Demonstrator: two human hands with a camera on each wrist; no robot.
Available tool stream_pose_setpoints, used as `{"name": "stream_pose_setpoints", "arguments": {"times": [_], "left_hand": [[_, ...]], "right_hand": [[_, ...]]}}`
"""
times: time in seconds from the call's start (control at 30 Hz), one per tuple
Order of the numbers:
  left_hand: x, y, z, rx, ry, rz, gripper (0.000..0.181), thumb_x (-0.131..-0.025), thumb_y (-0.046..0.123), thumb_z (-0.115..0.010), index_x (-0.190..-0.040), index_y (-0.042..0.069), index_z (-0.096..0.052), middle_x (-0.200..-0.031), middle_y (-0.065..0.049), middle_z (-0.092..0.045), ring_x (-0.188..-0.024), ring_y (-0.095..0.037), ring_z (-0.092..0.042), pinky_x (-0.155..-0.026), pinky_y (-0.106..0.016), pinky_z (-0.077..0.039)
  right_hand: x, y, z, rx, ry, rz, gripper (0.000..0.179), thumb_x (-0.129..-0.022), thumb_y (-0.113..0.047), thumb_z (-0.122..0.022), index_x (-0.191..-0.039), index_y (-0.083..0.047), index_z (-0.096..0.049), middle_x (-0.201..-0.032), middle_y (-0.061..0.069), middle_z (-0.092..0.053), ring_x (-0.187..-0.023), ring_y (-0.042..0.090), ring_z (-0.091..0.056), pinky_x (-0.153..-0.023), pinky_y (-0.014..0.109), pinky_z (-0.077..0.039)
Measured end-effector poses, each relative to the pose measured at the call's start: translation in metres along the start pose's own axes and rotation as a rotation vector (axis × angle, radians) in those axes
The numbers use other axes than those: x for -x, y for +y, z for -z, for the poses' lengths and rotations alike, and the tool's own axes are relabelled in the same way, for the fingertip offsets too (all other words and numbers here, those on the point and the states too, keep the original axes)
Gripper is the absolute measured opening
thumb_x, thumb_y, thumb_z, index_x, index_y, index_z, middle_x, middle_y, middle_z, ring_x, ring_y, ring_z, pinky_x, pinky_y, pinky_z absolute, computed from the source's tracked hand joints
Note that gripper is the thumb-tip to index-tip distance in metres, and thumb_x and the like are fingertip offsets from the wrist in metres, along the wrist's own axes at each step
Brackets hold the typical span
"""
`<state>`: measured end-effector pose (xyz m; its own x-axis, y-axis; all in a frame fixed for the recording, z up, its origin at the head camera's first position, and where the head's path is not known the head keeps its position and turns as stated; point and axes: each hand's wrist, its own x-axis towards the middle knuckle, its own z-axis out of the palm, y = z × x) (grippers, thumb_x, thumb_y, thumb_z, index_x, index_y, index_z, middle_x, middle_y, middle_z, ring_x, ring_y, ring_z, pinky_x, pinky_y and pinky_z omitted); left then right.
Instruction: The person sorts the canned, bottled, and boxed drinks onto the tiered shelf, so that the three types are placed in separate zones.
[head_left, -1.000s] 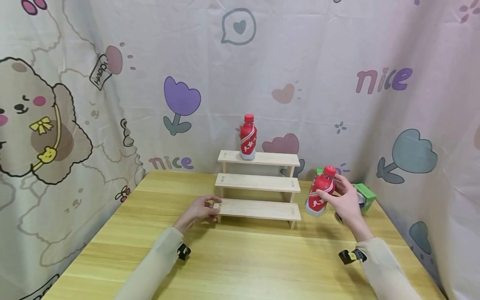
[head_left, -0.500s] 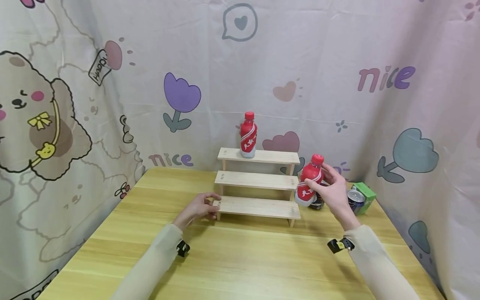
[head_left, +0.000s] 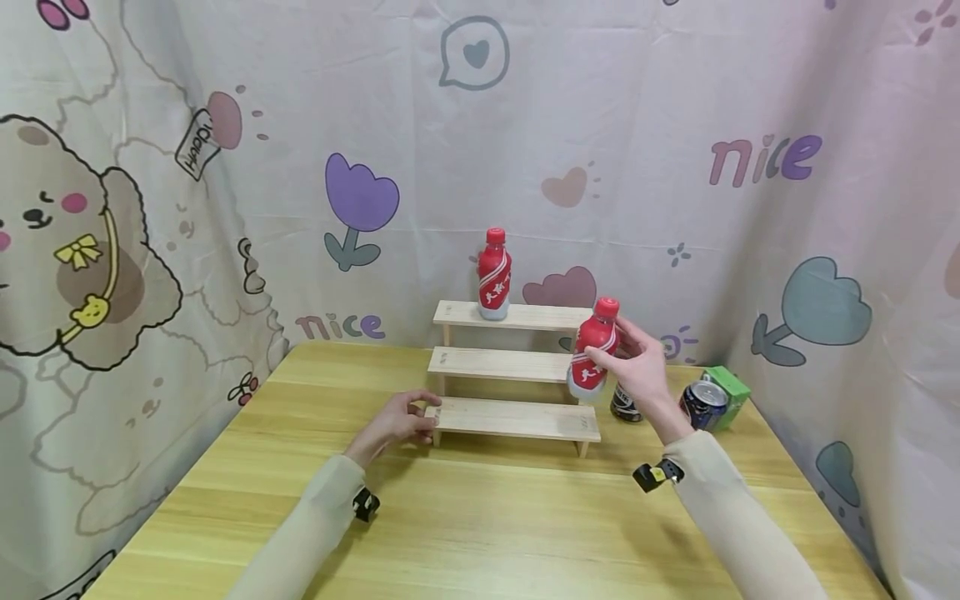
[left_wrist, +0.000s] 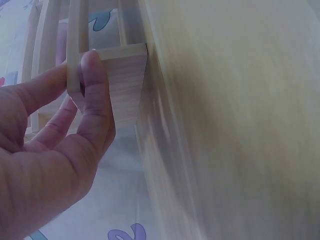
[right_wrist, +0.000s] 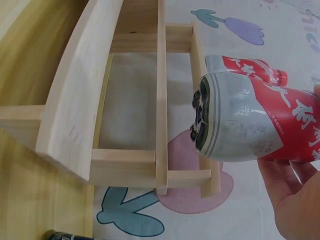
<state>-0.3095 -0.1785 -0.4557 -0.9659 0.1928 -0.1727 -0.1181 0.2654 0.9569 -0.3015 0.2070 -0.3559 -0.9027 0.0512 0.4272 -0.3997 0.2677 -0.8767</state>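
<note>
A three-step wooden display rack (head_left: 513,419) stands on the table. My left hand (head_left: 396,421) grips the left end of its lowest step; in the left wrist view the thumb and fingers (left_wrist: 95,110) pinch the board's end. My right hand (head_left: 637,367) holds a red-and-white plastic bottle (head_left: 593,348), slightly tilted, at the right end of the middle step. In the right wrist view that bottle's base (right_wrist: 220,117) points toward the rack; whether it touches a step I cannot tell. A matching bottle (head_left: 494,277) stands upright on the top step, left of its middle.
To the right of the rack stand a dark can (head_left: 624,405), partly behind my right hand, another dark can (head_left: 703,404) and a green carton (head_left: 729,394). A printed cloth (head_left: 637,233) hangs behind the wooden table (head_left: 480,517).
My right hand has carried the bottle leftward and upward, from beside the rack to the right end of its middle step. My left hand stays on the lowest step.
</note>
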Motion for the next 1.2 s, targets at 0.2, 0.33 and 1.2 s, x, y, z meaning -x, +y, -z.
{"name": "stream_pose_setpoints", "arguments": {"times": [0.2,0.33,1.2], "left_hand": [[0.0,0.0,0.0,-0.007,-0.019,-0.016,0.043,-0.087,-0.006,-0.066,-0.128,-0.002,-0.056,-0.08,-0.009,-0.057,-0.066,-0.02,-0.062,-0.072,-0.042,-0.063],[0.0,0.0,-0.001,-0.006,-0.011,-0.006,0.042,-0.086,-0.006,-0.066,-0.127,-0.001,-0.057,-0.081,-0.01,-0.057,-0.066,-0.021,-0.062,-0.073,-0.043,-0.063],[0.003,0.0,0.002,0.007,-0.054,-0.035,0.044,-0.089,-0.005,-0.065,-0.131,-0.005,-0.052,-0.08,-0.009,-0.057,-0.063,-0.02,-0.062,-0.072,-0.044,-0.063]], "right_hand": [[-0.008,-0.005,-0.007,-0.007,-0.019,-0.019,0.07,-0.082,-0.022,-0.081,-0.144,-0.012,-0.049,-0.128,0.02,-0.063,-0.096,0.001,-0.064,-0.082,0.013,-0.055],[-0.013,-0.005,-0.012,-0.026,-0.026,-0.004,0.07,-0.08,-0.021,-0.082,-0.143,-0.011,-0.051,-0.127,0.018,-0.064,-0.098,0.001,-0.064,-0.082,0.014,-0.056],[-0.06,-0.018,-0.037,-0.041,-0.109,0.029,0.079,-0.076,-0.027,-0.086,-0.144,-0.014,-0.049,-0.133,0.011,-0.062,-0.118,0.022,-0.061,-0.098,0.036,-0.055]]}}
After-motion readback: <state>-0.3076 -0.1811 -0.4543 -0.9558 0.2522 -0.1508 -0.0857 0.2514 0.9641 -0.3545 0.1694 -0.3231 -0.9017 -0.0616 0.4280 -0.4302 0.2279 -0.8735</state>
